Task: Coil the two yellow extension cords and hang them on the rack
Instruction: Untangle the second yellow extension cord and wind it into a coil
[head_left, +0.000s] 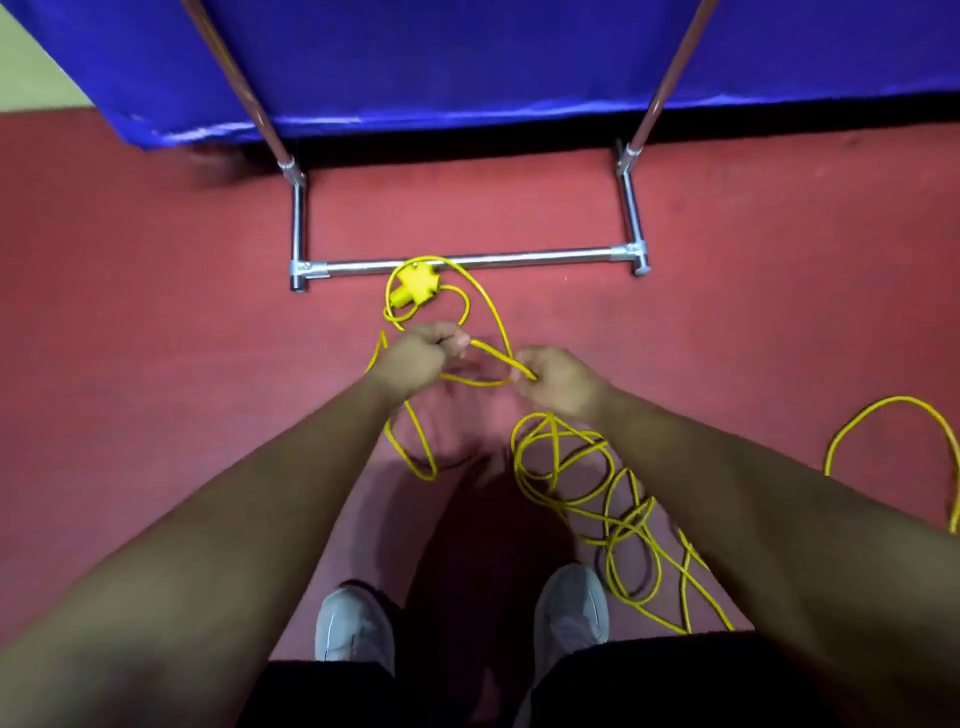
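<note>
A staged recording or workshop space: bare red floor (156, 312), blue backdrop cloth (467, 62) at twelve o'clock, tubular metal rack (467, 261) before it.

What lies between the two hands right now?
In the head view, a short taut stretch of yellow cord runs from the left hand to the right hand; red floor beneath.

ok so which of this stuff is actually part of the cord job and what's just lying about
Part of the job:
- yellow cord gripped by left hand and right hand
- its yellow socket block
- tangled cord on the floor
- cord loop at far right
- metal rack

Just there:
- blue cloth
- grey shoes
</note>
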